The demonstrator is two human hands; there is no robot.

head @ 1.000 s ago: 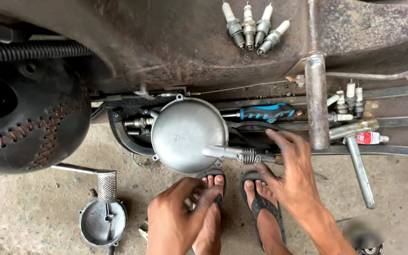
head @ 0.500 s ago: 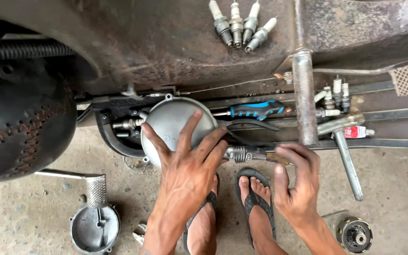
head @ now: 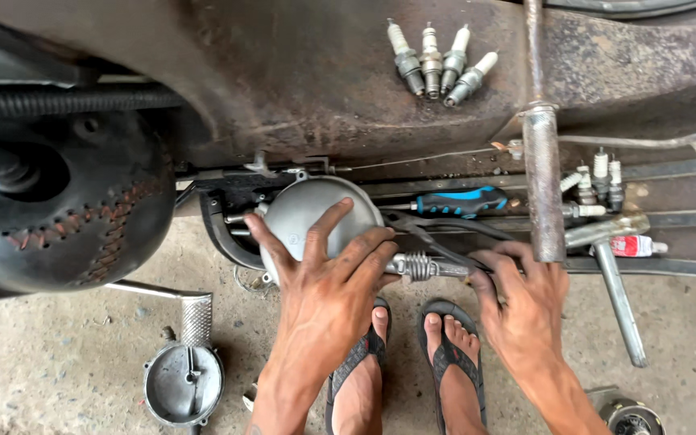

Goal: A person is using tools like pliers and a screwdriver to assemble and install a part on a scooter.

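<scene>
Left hand (head: 328, 278): we press splayed on round metal cover (head: 304, 211), at engine side. Right hand (head: 521, 294): we clench spring shaft (head: 424, 266). Risk: oily palm slips, cover drops onto toes.

Left hand (head: 324, 282) spread flat over round grey metal engine cover (head: 304, 213), fingers fanned toward far side. Right hand (head: 521, 302) curled around black plier handles (head: 445, 229) beside coiled steel spring fitting (head: 416, 266). Blue-and-black screwdriver (head: 461, 201) just beyond. Four spark plugs (head: 437, 64) lying on rusty brown body panel (head: 300, 80), far. Loose grey round cover (head: 183, 383) on concrete floor (head: 50, 362), near left.
</scene>
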